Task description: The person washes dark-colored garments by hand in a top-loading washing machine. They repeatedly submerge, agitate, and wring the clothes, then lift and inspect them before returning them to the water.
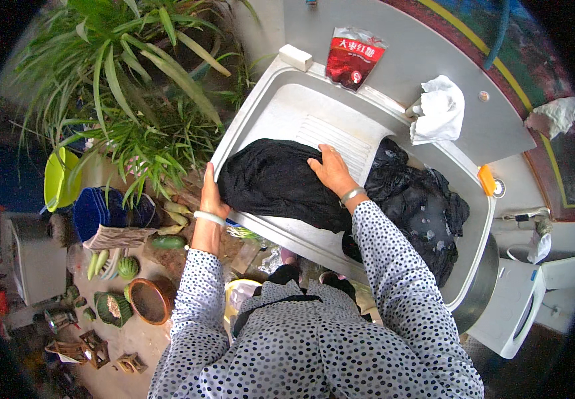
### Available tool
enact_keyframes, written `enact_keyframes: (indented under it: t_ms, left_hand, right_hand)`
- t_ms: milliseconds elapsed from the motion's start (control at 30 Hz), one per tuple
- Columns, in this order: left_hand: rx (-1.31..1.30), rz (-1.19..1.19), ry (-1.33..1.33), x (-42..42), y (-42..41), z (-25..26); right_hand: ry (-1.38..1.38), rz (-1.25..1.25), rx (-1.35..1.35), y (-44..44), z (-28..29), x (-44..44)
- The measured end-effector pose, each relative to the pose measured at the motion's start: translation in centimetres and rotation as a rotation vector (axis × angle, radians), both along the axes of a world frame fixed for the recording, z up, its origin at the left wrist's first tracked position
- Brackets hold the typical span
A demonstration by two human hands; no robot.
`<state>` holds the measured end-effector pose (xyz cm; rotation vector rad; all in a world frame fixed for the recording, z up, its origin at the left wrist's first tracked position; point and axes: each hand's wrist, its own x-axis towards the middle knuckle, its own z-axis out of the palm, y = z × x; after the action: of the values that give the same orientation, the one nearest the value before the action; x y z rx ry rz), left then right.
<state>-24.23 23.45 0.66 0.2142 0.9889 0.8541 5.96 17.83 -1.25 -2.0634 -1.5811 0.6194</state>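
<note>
A black wet-looking cloth (277, 182) lies spread across the ribbed washboard (337, 137) of a white laundry sink (477, 264). My right hand (332, 171) rests on the cloth's upper right part, fingers spread. At the sink's left rim, my left hand (211, 195) touches the cloth's left end; part of the hand is hidden, and whether it grips the fabric is unclear. More black laundry (417, 209) lies bunched in the basin on the right, dotted with suds.
A red packet (354, 57), a white block (295, 57) and a white cloth (437, 109) sit along the back rim. An orange object (487, 180) is at the right corner. Leafy plants (137, 75) crowd the left. Below stand a brown pot (151, 300) and vegetables (168, 242).
</note>
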Motion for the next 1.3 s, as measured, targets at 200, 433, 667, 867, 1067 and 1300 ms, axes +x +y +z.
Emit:
enact_keyframes:
  t_ms: [200, 433, 667, 867, 1067, 1300]
  left_hand:
    - [0.145, -0.347, 0.103, -0.1, -2.8, 3.8]
    - [0.373, -0.327, 0.183, 0.8, -1.8, 8.3]
    - [0.715, -0.438, 0.331, 4.2, 2.2, 11.8]
    - [1.004, -0.512, 0.308, 7.3, 6.4, 19.8]
    - [1.077, -0.465, 0.377, 7.5, 7.8, 21.5]
    - [1.311, -0.51, 1.032, 3.8, 5.4, 10.6]
  right_hand:
    - [-0.095, 0.264, -0.018, 2.3, -1.2, -1.8]
    - [0.13, 0.084, -0.132, 2.6, 1.6, -0.2]
    - [0.922, -0.21, 0.192, 0.9, 10.1, 7.7]
    - [1.194, -0.297, 0.445, -1.1, 20.3, 9.6]
    - [0.934, 0.045, 0.368, -2.7, 21.9, 10.9]
    - [-0.075, 0.434, -0.415, -6.1, 8.3, 4.6]
